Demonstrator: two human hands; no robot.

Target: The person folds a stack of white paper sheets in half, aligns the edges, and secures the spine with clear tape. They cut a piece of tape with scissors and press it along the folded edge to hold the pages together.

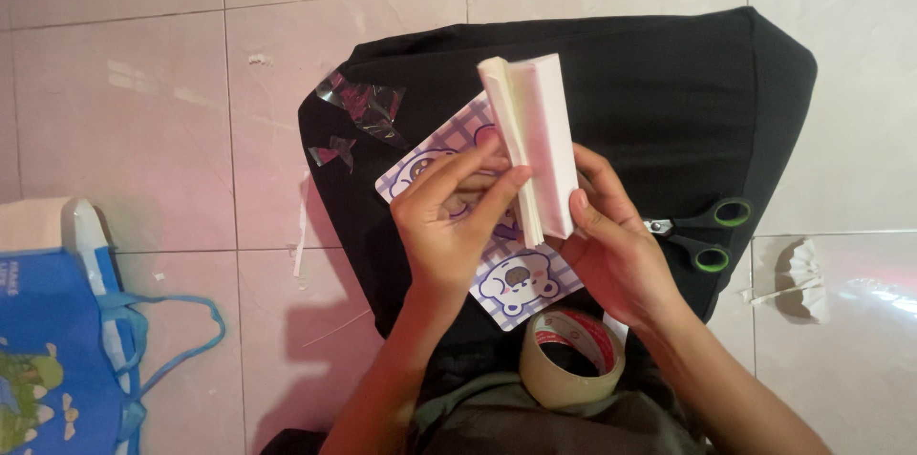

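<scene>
My left hand (447,216) and my right hand (611,245) together hold a small thick book with white pages (532,145), stood on edge and partly fanned. The left fingers press on the page block; the right hand grips the outer side from below. Under the book lies a lilac checked cover sheet with cartoon bears (516,278), resting on a black cushion (688,102).
Green-handled scissors (702,231) lie on the cushion right of my hands. A roll of brown tape (571,358) sits on my lap. Crumpled clear wrap (361,109) lies at the cushion's left edge. A blue bag (57,340) is on the tiled floor, left; white paper scrap (800,278) right.
</scene>
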